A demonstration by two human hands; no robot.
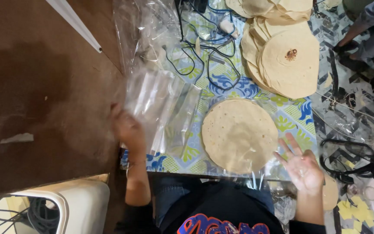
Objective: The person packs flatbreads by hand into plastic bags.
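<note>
A stack of round flatbreads (239, 134) lies on the patterned table cover (288, 115) in front of me. My right hand (301, 167) hovers palm-up at the stack's right edge, fingers spread, holding nothing. My left hand (128, 128) is blurred at the table's left edge, fingers on a clear plastic bag (156, 102) that lies flat beside the stack. Whether it grips the bag or only touches it is unclear.
A larger pile of flatbreads (284, 54) sits at the far right, one with a dark burnt spot. Black cables (204, 56) and crumpled clear plastic (143, 30) lie at the back. Brown floor (44, 86) on the left; another person's legs (369, 30) at the top right.
</note>
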